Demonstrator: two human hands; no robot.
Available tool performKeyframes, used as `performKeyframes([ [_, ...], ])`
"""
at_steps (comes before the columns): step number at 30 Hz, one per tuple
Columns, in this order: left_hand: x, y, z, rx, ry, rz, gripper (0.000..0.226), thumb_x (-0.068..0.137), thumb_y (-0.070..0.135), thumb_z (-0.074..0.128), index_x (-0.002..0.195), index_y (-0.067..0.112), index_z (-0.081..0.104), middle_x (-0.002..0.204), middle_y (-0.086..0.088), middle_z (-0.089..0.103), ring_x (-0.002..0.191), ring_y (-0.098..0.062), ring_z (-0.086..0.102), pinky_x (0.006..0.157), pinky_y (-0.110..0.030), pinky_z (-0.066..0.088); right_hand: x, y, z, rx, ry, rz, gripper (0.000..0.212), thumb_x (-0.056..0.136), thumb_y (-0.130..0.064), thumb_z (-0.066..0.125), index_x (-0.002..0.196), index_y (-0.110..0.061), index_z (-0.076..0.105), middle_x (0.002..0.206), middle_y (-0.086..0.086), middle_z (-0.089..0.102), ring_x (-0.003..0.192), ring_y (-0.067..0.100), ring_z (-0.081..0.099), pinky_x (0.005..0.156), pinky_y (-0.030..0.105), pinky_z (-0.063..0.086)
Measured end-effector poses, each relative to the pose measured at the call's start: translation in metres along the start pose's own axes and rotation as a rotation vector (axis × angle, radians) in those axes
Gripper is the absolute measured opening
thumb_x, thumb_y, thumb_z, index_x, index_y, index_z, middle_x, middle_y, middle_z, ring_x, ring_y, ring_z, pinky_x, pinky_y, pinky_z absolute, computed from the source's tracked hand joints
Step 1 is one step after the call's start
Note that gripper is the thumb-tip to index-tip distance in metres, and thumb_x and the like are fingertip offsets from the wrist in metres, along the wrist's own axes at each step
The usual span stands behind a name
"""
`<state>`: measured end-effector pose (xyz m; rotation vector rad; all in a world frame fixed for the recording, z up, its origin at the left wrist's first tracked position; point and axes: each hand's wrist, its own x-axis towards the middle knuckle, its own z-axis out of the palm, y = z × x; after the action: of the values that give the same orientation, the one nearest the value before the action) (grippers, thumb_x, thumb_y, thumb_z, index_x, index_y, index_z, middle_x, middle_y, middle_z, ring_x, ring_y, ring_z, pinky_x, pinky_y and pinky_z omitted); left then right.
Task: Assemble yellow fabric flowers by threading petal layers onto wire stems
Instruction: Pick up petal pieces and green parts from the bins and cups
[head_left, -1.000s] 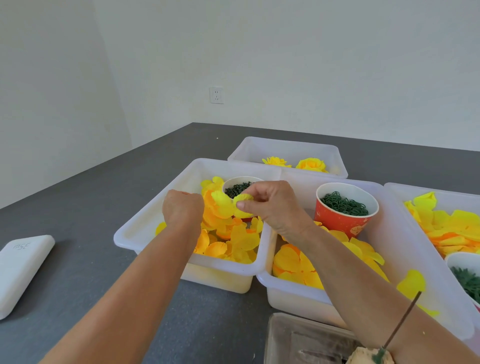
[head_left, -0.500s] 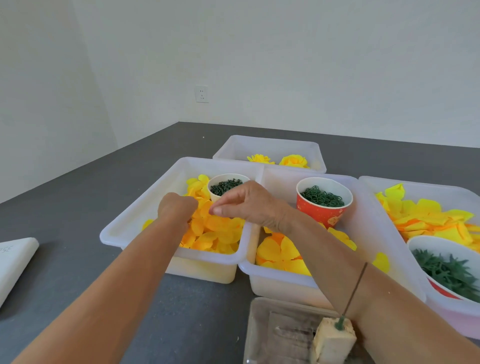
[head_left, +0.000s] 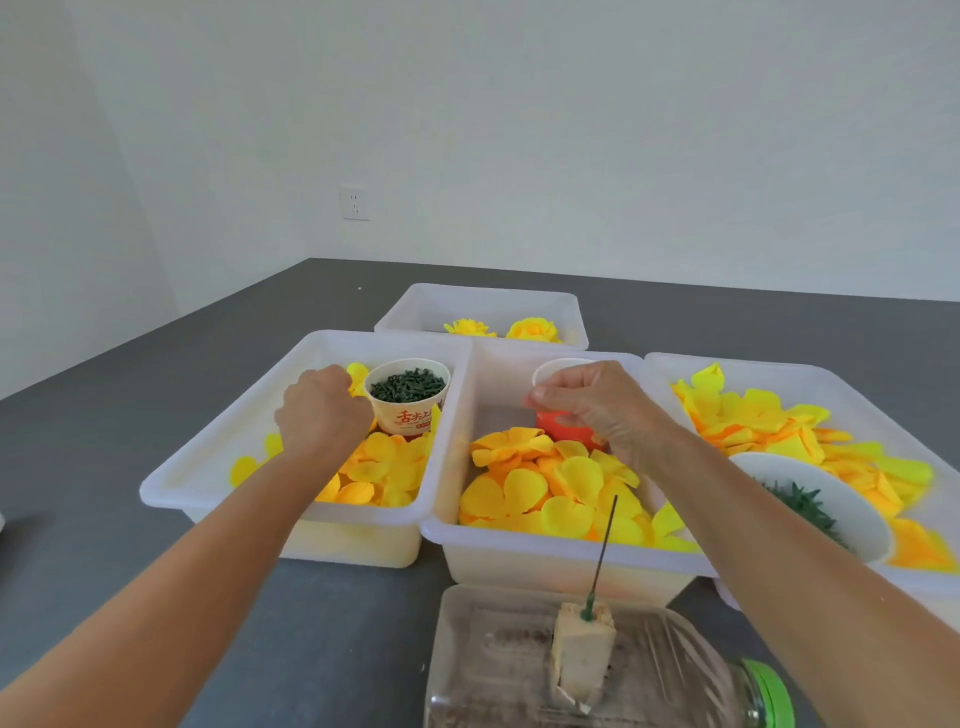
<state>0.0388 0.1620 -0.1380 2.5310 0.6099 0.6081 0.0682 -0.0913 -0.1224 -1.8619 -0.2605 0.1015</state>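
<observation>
While the right hand hovers over the red cup in the middle bin, its fingertips drawn together at the cup's rim, the step looks like picking one small green piece from the cup — whether anything is already pinched cannot be told. Done well, the pick would take a single piece and lift it straight up, so the cup does not tip into the petals heaped just in front of it. The left hand is curled in the bin left of the cup, beside a white cup of green bits; its fingers face away, so what it holds, if anything, is hidden. The petals are thin, rounded, yellow shading to orange, lying loosely overlapped. The wire stem stands bare nearer the person than the cup — upright, slightly tilted, stuck in a foam block — with no layer threaded yet.
</observation>
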Motion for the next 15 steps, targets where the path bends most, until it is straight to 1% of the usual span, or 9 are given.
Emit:
performKeyframes([
  [2, 0.002, 0.011, -0.003, 0.018, 0.013, 0.092, 0.032, 0.088, 0.01, 0.053, 0.118, 0.005, 0.059, 0.121, -0.015, 0.058, 0.112, -0.035, 0.052, 0.09, -0.04, 0.042, -0.001, 0.01, -0.009, -0.125, 0.014, 0.03, 0.003, 0.078, -0.014, 0.073, 0.079, -0.012, 0.074, 0.067, -0.003, 0.067, 0.063, 0.006, 0.056, 0.058, 0.019, 0.047],
  [3, 0.003, 0.02, -0.004, 0.005, 0.009, 0.15, 0.031, 0.088, 0.011, 0.053, 0.117, 0.006, 0.06, 0.12, -0.014, 0.06, 0.111, -0.033, 0.053, 0.089, -0.038, 0.042, -0.001, 0.014, -0.012, -0.196, 0.015, 0.032, 0.005, 0.078, -0.013, 0.073, 0.075, -0.017, 0.073, 0.06, -0.009, 0.064, 0.056, 0.002, 0.053, 0.051, 0.013, 0.042],
  [4, 0.003, 0.03, -0.004, -0.015, 0.0, 0.221, 0.028, 0.087, 0.011, 0.054, 0.114, 0.006, 0.062, 0.117, -0.013, 0.062, 0.109, -0.031, 0.054, 0.088, -0.035, 0.042, 0.0, 0.017, -0.015, -0.263, 0.025, 0.031, 0.011, 0.078, -0.013, 0.072, 0.071, -0.022, 0.072, 0.06, -0.011, 0.063, 0.056, 0.001, 0.052, 0.049, 0.013, 0.04],
  [5, 0.002, 0.041, -0.003, -0.031, -0.024, 0.296, 0.026, 0.086, 0.011, 0.054, 0.11, 0.007, 0.064, 0.114, -0.011, 0.064, 0.107, -0.029, 0.056, 0.086, -0.032, 0.042, 0.002, 0.02, -0.018, -0.313, 0.038, 0.03, 0.014, 0.078, -0.014, 0.072, 0.069, -0.025, 0.07, 0.065, -0.01, 0.064, 0.061, 0.003, 0.053, 0.051, 0.014, 0.04],
  [7, -0.001, 0.062, 0.002, -0.036, -0.117, 0.453, 0.022, 0.085, 0.012, 0.055, 0.104, 0.011, 0.067, 0.108, -0.005, 0.067, 0.103, -0.023, 0.058, 0.083, -0.024, 0.039, 0.005, 0.024, -0.019, -0.404, 0.041, 0.017, 0.013, 0.078, -0.016, 0.071, 0.071, -0.027, 0.07, 0.077, -0.007, 0.065, 0.077, 0.01, 0.057, 0.062, 0.019, 0.043],
  [9, -0.007, 0.077, 0.009, 0.022, -0.257, 0.599, 0.021, 0.086, 0.013, 0.056, 0.103, 0.015, 0.068, 0.108, -0.001, 0.067, 0.102, -0.018, 0.058, 0.08, -0.02, 0.037, 0.005, 0.026, -0.015, -0.518, -0.01, -0.002, 0.004, 0.079, -0.02, 0.069, 0.079, -0.022, 0.072, 0.087, -0.003, 0.067, 0.089, 0.015, 0.058, 0.076, 0.026, 0.048],
  [10, -0.01, 0.082, 0.014, 0.063, -0.318, 0.659, 0.021, 0.086, 0.014, 0.055, 0.102, 0.016, 0.068, 0.108, 0.001, 0.066, 0.102, -0.017, 0.058, 0.081, -0.02, 0.037, 0.005, 0.027, -0.01, -0.591, -0.056, -0.028, 0.009, 0.079, -0.021, 0.069, 0.086, -0.017, 0.073, 0.091, 0.001, 0.068, 0.091, 0.018, 0.058, 0.081, 0.03, 0.048],
  [12, -0.015, 0.088, 0.024, 0.113, -0.389, 0.724, 0.022, 0.087, 0.012, 0.053, 0.102, 0.016, 0.069, 0.108, 0.001, 0.066, 0.103, -0.017, 0.057, 0.083, -0.022, 0.04, 0.005, 0.029, -0.002, -0.715, -0.13, -0.086, 0.024, 0.077, -0.022, 0.072, 0.098, -0.01, 0.071, 0.094, 0.006, 0.067, 0.092, 0.022, 0.059, 0.082, 0.035, 0.046],
  [15, -0.022, 0.09, 0.036, 0.085, -0.401, 0.751, 0.025, 0.088, 0.008, 0.05, 0.103, 0.012, 0.07, 0.109, -0.002, 0.067, 0.103, -0.017, 0.057, 0.08, -0.018, 0.036, 0.008, 0.034, 0.001, -0.806, -0.134, -0.112, 0.039, 0.077, -0.021, 0.073, 0.115, -0.015, 0.066, 0.109, 0.003, 0.062, 0.103, 0.02, 0.057, 0.084, 0.029, 0.044],
])
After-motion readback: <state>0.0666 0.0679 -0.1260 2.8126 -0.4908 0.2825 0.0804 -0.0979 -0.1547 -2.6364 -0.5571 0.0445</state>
